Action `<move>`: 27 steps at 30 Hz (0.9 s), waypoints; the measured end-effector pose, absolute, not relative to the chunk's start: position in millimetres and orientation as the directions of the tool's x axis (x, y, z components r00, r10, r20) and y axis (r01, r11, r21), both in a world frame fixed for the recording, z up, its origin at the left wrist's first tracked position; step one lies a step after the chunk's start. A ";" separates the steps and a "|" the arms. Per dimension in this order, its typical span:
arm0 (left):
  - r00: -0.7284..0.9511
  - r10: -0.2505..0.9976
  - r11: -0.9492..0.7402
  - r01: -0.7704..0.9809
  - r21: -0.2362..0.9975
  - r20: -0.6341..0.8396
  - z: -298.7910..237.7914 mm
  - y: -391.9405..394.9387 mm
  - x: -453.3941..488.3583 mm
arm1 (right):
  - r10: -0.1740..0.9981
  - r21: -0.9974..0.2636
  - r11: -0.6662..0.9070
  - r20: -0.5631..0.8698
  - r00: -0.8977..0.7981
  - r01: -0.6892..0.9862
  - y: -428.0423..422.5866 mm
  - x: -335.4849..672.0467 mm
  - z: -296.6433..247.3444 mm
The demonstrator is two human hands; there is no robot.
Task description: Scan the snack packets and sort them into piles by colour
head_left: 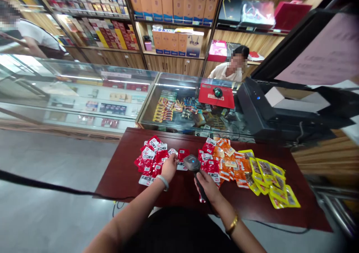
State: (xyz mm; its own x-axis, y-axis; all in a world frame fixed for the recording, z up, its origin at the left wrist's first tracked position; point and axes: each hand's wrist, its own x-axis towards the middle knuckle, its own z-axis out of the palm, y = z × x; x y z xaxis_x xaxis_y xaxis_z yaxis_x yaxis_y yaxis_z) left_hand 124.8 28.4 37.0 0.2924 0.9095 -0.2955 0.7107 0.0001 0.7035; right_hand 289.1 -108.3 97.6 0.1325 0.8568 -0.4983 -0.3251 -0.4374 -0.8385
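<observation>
On the long, dark red-brown wooden table [117,170], we work between two groups of small glossy packets. Our right hand [207,185] is wrapped around the handle of a black plastic handheld scanner [192,162] with a blue light on its head. That head hangs over the middle of the table, to the left of our grip; we hold it this way, it seems, so that it faces the packets by our other hand.

Our left hand [169,167] has its fingers bent together beside a flat red plastic packet [183,152], just left of the scanner's head. We cannot tell whether the fingertips pinch that packet or merely rest next to it; being so near suggests we are steadying or choosing one.

To our left lies a loose heap of red-and-white packets [153,157]. Right of the scanner, more red packets [209,165] meet a spread of orange packets [234,167], then overlapping yellow-edged packets [269,178] at the far right. Such grouping by colour probably lets us tell the kinds apart at a glance. The clear glass display counter [148,113] stands just beyond, carrying a red rectangular mat [204,98] with a dark computer mouse [218,92], presumably to shield the glass.
</observation>
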 end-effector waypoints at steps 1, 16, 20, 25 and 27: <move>0.287 0.910 0.010 0.708 0.706 -0.300 38.5 24.6 115.0 | 0.865 -0.843 -0.438 -0.489 0.109 -0.311 -102.1 283.9 97.5; -0.015 0.940 0.279 0.606 0.745 -0.340 30.7 40.9 6.3 | 0.837 -0.820 -0.546 -0.537 -0.099 -0.172 -87.6 227.4 78.6; -0.048 0.960 0.242 0.641 0.728 -0.277 37.4 53.6 -3.3 | 0.840 -0.822 -0.541 -0.539 -0.065 -0.178 -91.3 226.6 77.2; -0.004 0.997 0.061 0.562 0.825 -0.072 78.6 49.6 23.4 | 0.834 -0.813 -0.536 -0.552 0.006 -0.227 -88.7 231.2 82.5; 0.251 0.955 0.055 0.373 0.926 -0.158 104.4 36.0 50.9 | 0.831 -0.803 -0.523 -0.555 0.037 -0.287 -86.0 234.1 88.4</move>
